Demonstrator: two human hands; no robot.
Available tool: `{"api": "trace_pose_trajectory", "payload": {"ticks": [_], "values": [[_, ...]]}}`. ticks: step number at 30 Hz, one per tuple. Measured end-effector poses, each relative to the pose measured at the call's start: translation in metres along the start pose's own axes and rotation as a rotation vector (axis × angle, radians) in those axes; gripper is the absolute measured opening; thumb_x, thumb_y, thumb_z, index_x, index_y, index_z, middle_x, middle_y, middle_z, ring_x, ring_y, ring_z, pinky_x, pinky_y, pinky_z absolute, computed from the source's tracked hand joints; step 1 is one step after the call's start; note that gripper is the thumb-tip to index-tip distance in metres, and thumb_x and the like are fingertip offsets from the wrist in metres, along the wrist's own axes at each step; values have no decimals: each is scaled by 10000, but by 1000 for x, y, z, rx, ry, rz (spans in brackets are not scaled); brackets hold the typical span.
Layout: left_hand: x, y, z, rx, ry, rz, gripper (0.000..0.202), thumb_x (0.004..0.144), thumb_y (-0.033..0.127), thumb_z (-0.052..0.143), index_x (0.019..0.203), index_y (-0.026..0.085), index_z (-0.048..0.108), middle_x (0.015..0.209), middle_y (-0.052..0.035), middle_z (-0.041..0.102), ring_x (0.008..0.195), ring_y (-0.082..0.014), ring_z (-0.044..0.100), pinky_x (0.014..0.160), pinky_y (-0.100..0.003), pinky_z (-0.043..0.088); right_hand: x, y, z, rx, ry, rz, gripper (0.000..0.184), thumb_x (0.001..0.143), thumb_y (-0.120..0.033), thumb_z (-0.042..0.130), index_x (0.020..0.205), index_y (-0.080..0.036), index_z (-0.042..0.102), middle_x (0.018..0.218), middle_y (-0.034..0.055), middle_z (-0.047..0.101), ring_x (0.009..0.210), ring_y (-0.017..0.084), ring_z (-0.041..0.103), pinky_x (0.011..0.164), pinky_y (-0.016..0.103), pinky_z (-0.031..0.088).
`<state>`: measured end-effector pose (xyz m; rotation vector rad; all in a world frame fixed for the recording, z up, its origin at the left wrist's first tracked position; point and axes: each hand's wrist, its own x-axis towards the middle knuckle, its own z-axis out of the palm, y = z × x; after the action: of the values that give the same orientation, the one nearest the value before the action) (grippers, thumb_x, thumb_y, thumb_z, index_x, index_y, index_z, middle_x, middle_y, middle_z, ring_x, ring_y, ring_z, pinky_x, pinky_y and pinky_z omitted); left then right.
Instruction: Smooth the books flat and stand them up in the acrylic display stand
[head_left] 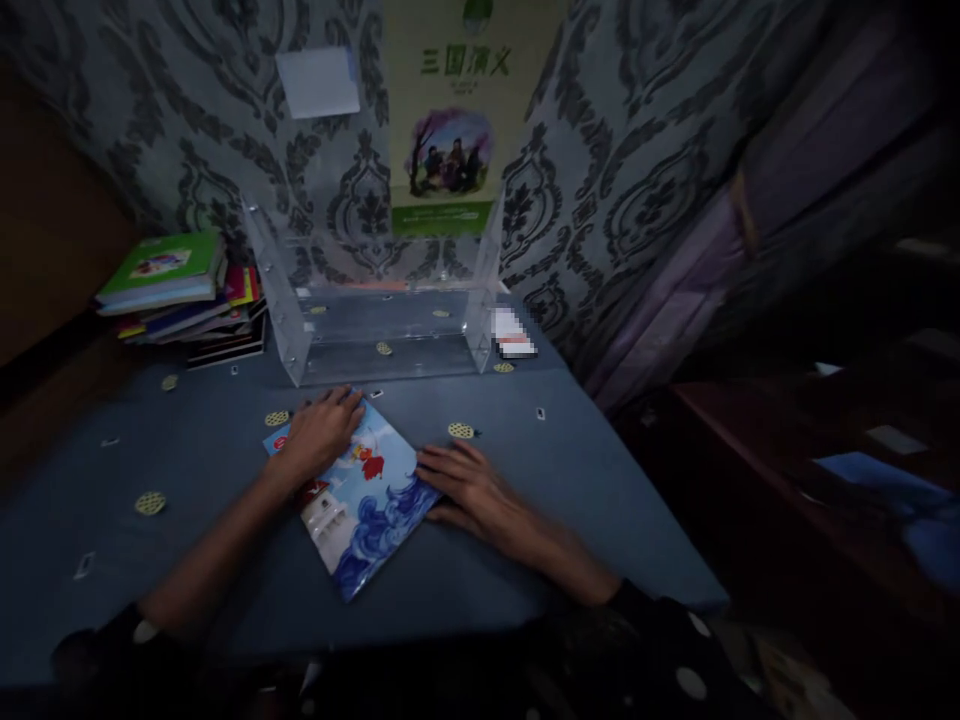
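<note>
A thin book [390, 510] with a blue-and-white cover lies at a slant on the table, showing blue waves and a small red figure. My left hand [321, 430] rests across its upper left part, fingers stretched towards the far corner and covering some of the cover. At the book's right corner, my right hand [480, 495] touches the edge with its fingers extended and its thumb lower down. Neither hand appears to lift the book. Just beyond it stands a clear acrylic rack [390, 358] with two upright side panels.
Several stacked books [169, 265] stand at the back left. A pale item [514, 335], partly pixelated, lies right of the rack. A green poster [450, 90] and a white card [319, 82] are on the patterned wall. The table's right edge [637, 460] borders a dark area.
</note>
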<state>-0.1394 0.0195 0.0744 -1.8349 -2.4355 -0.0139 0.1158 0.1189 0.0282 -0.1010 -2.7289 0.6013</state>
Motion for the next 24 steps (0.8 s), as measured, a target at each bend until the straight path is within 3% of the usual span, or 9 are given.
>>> {"api": "trace_pose_trajectory", "payload": {"ticks": [5,12,17,24], "values": [[-11,-9,-11,30,-71,-76,422,1045,351,334,1376,225,565,1413,-84,578,1194,-298,611,944,-437,515,-2,0,0,-46,88,15,355,953,-330,626,1297,-241,630,1327,111,659,1309,274,546,1108,582,402],[-9,-12,-6,9,-77,-37,424,1035,308,367,1397,157,529,1477,-103,523,1312,-274,524,1059,-415,442,-10,-43,5,-19,200,226,246,997,-233,504,1171,-224,677,1053,114,649,968,249,637,837,438,596],[-10,-13,-9,35,-91,-63,422,1033,314,361,1381,166,549,1465,-105,538,1293,-286,539,1027,-424,465,-7,-50,15,53,245,249,285,1007,-173,423,1184,-213,643,1091,115,623,1000,227,648,885,412,605],[-27,-21,-19,76,-114,-151,413,1030,327,338,1271,167,633,1332,-119,633,1162,-314,619,914,-433,526,12,-31,10,96,217,262,270,952,-143,494,1171,-168,650,1120,130,606,1055,252,628,924,437,582]]}}
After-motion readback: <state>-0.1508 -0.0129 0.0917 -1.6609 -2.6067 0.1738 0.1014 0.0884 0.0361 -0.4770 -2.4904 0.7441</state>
